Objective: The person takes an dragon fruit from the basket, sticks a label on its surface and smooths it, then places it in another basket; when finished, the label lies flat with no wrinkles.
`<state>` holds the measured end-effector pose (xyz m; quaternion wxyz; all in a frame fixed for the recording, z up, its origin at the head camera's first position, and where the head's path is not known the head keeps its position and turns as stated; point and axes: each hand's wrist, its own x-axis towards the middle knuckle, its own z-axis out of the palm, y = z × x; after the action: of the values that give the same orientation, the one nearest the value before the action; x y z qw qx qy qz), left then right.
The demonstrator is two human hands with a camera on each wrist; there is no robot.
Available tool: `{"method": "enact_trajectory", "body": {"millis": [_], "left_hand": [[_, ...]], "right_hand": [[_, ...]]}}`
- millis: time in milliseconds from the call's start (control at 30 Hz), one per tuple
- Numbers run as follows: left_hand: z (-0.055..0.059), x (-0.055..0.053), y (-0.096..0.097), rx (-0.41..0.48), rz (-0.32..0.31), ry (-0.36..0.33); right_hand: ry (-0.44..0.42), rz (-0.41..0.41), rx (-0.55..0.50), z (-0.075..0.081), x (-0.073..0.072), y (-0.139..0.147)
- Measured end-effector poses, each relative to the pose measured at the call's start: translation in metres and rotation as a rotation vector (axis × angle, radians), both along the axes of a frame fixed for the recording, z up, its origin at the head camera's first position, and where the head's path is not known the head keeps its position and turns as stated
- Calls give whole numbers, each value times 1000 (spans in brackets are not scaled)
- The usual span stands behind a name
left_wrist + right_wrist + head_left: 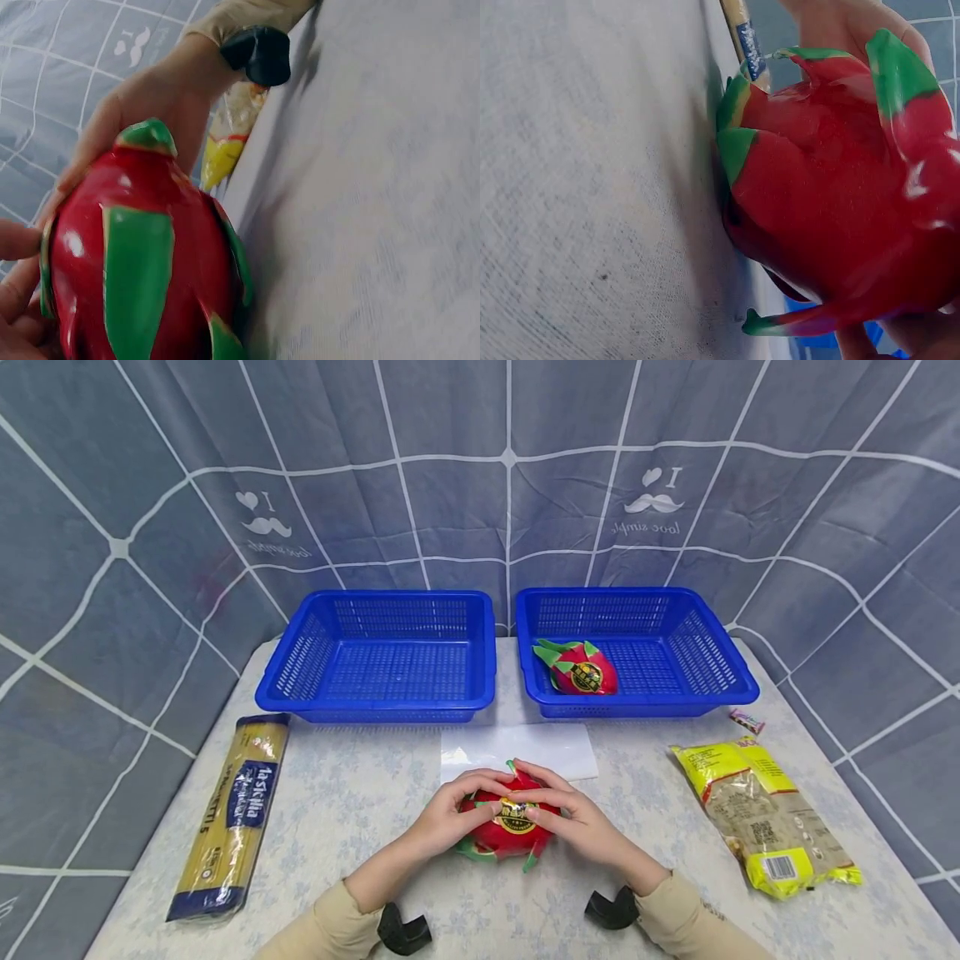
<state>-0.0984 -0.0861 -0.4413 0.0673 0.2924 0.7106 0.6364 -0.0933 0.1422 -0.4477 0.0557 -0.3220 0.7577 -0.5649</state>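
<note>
A red dragon fruit (504,842) with green-tipped scales and a black-and-gold round sticker (514,817) lies on the table near me. My left hand (448,812) holds its left side, thumb at the sticker's edge. From the right, my right hand (576,818) holds the same fruit, its thumb also on the sticker. Close up in the left wrist view, the dragon fruit (146,255) shows a broad green scale. The right wrist view shows the dragon fruit's (840,195) glossy red side close to the cloth; the fingers there are partly hidden.
Two blue baskets stand at the back: the left basket (397,703) and the right basket (652,699), with another dragon fruit (581,670) in it. A white sheet (517,747) lies before them. Spaghetti (232,818) lies left; a yellow bag (772,818) and small wrapped sweet (747,720) lie right.
</note>
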Motion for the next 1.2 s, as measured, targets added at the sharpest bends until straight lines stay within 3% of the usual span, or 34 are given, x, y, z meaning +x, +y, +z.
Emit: {"method": "enact_trajectory", "body": {"millis": [67,200,300,400,533,667,800,967,1067,1200], "left_hand": [[0,2,1,9,11,-9],[1,8,7,-13,71,36],[0,11,11,-50,122,121],[-1,12,12,-55,135,157],[-2,8,8,-32,82,94],[0,3,2,0,9,-12],[2,1,1,0,-6,-63],[0,4,4,-10,47,40],[-2,7,7,-11,106,108],[13,14,13,-22,171,179]], "right_hand": [[33,-17,4,0,0,-1],[100,-116,-19,1,6,-10],[91,-183,-60,11,12,-18],[70,-209,-47,23,17,-22],[88,-142,31,32,15,-16],[87,11,61,32,6,-2],[55,136,52,30,-2,8],[50,135,37,27,-3,9],[50,56,31,27,2,3],[58,-70,7,27,10,-7]]}}
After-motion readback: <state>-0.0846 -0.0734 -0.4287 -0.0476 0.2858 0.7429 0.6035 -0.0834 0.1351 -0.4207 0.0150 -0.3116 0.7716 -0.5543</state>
